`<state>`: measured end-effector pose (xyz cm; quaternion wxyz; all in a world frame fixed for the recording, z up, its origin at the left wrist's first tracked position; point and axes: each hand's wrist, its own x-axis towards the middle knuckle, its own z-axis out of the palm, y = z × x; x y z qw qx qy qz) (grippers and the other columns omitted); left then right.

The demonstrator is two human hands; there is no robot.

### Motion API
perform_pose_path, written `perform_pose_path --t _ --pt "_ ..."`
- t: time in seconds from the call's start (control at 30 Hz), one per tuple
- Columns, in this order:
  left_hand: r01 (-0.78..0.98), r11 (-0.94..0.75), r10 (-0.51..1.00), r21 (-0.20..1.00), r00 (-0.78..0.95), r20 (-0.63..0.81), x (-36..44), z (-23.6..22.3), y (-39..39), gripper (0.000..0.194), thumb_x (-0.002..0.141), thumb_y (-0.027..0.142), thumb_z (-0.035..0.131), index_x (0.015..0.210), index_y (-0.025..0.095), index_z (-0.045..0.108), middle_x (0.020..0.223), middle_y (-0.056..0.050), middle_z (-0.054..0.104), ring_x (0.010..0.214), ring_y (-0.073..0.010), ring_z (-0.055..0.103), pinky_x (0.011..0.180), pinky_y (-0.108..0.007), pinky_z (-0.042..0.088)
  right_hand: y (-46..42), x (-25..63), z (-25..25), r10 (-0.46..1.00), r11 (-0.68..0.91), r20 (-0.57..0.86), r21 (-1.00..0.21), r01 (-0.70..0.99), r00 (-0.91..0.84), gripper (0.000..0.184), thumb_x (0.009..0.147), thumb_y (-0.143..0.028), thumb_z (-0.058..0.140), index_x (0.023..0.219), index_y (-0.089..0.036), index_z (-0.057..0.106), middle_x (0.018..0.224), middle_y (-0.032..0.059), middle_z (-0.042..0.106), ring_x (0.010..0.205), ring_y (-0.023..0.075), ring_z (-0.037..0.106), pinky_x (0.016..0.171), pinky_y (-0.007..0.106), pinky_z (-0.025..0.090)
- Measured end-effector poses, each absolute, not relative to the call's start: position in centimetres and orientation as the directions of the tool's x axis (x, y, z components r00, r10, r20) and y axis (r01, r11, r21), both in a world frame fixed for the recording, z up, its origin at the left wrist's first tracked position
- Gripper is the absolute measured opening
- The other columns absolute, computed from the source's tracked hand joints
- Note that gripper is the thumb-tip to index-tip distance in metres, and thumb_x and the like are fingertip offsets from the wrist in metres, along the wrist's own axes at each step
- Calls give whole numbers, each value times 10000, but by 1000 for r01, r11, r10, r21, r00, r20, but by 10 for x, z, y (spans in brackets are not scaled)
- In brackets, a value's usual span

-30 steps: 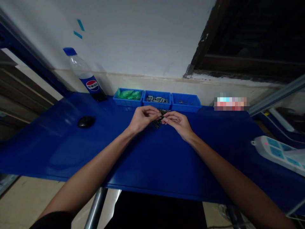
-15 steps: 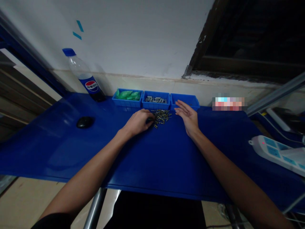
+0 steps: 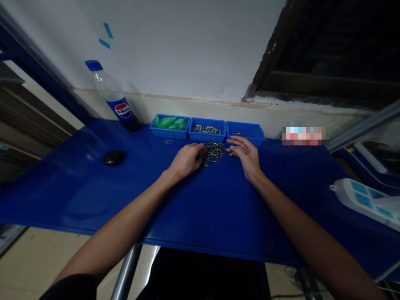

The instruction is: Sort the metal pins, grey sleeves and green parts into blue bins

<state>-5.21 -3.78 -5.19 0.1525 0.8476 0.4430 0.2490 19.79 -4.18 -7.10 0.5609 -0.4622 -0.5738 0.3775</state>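
A loose pile of thin, brass-and-dark screws [image 3: 215,151] lies on the blue table between my hands. My left hand [image 3: 187,160] rests at the pile's left edge with its fingers curled in; anything between them is hidden. At the right edge of the pile is my right hand [image 3: 246,156], its fingers stretched out and a little apart, tips close to the outermost screws. Just behind it stands a blue bin [image 3: 261,135] with a few small screws inside. The middle blue bin [image 3: 206,136] contains grey metal pieces.
The left blue bin [image 3: 168,133] holds green plastic [image 3: 170,123]. A Pepsi bottle [image 3: 121,109] stands behind a black computer mouse [image 3: 113,158]. On the right lies a white power strip [image 3: 356,193], and a blurred-out item [image 3: 304,136] sits by the wall.
My hands, together over the pile at first, parted. The right hand went over the right bin with its fingers spread, then came down towards the pile. The left hand stayed at the pile's left edge.
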Motion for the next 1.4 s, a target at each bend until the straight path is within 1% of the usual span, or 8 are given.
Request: perform_pose_path --t 0.07,0.2,0.33,0.57,0.77,1.0,1.23,1.4 --pt "687 -544 839 481 462 288 -50 -51 -40 304 812 59 595 1071 191 683 951 -69 709 790 -198 673 728 -309 527 -43 197 -70 957 280 286 -956 88 55 358 844 -334 703 1198 -281 714 1203 80 763 872 227 745 748 409 604" --pt "737 -522 852 429 434 293 -47 -48 -44 334 810 60 594 1104 193 682 974 -80 709 791 -210 671 709 -310 510 -44 195 -70 962 264 266 -964 43 58 339 820 -331 729 1153 -266 726 1163 83 774 831 209 736 724 384 582" --pt "739 -533 843 412 427 326 -47 -49 -44 368 805 57 579 1135 188 678 975 -78 695 761 -196 641 689 -303 491 -43 195 -70 964 260 262 -965 39 53 333 818 -340 732 1144 -268 727 1151 75 778 819 197 731 710 368 572" --pt "601 -591 805 539 393 445 -48 -44 -41 352 777 34 577 1092 160 672 969 -59 709 835 -176 664 792 -299 534 -45 194 -70 964 262 262 -965 10 38 293 811 -349 763 1089 -260 741 1025 55 799 746 182 717 681 350 550" --pt "478 -686 727 548 417 546 -39 -39 -46 236 868 73 583 1071 163 666 1019 -57 753 919 -171 711 881 -309 559 -50 187 -66 973 223 222 -975 3 -64 339 790 -374 808 1095 -239 749 857 33 798 692 174 713 694 345 560" --pt "461 -705 709 538 473 524 -38 -45 -47 278 904 88 578 1166 181 578 1000 -43 754 901 -156 734 816 -264 571 -53 182 -64 981 146 146 -989 -12 -128 305 712 -427 898 906 -217 791 800 48 790 712 201 740 738 376 598" --pt "503 -714 700 487 519 490 -39 -48 -48 327 901 68 576 1199 200 545 997 -29 731 899 -146 719 797 -237 553 -55 180 -64 976 127 127 -992 -14 -174 372 657 -485 929 880 -215 804 770 45 790 691 200 746 720 372 624" --pt "496 -725 688 477 526 499 -40 -43 -50 225 936 124 601 1150 183 571 1008 -47 703 864 -149 694 788 -250 548 -54 181 -64 981 137 136 -991 -1 -140 331 672 -452 919 867 -210 807 767 50 790 690 206 748 722 381 627"
